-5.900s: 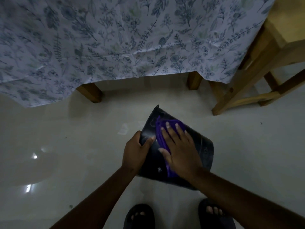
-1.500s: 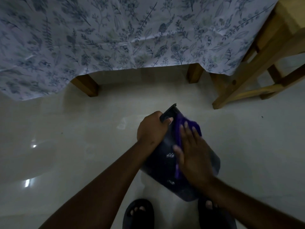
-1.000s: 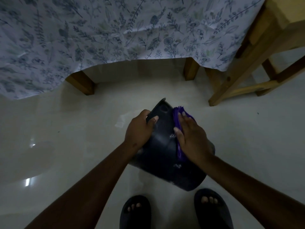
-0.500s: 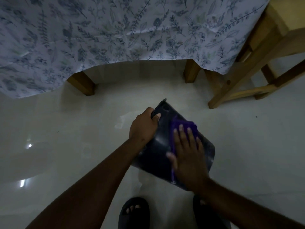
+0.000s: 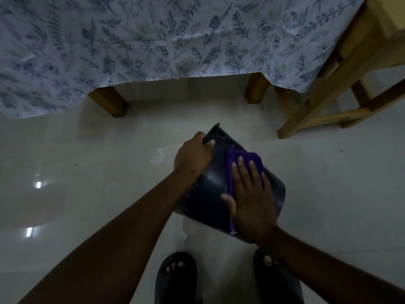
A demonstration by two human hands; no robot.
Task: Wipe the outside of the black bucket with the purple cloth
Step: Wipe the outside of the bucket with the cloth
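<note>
The black bucket [image 5: 208, 194] lies tilted on its side over the pale floor, its rim pointing away from me. My left hand [image 5: 194, 156] grips the bucket's rim at its upper left. My right hand [image 5: 249, 198] lies flat, fingers spread, pressing the purple cloth [image 5: 243, 160] against the bucket's outer wall. The cloth shows beyond my fingertips and as a thin edge by my thumb; the rest is under my palm.
A bed with a floral sheet [image 5: 153, 40] hangs over wooden legs [image 5: 109, 102] ahead. A wooden stool [image 5: 341, 84] stands at the right. My feet in dark sandals [image 5: 175, 277] are just below the bucket on the glossy tiled floor [image 5: 87, 172].
My right hand with the cloth has kept sliding over the bucket's side, now a little further toward the rim. My left hand has stayed on the rim.
</note>
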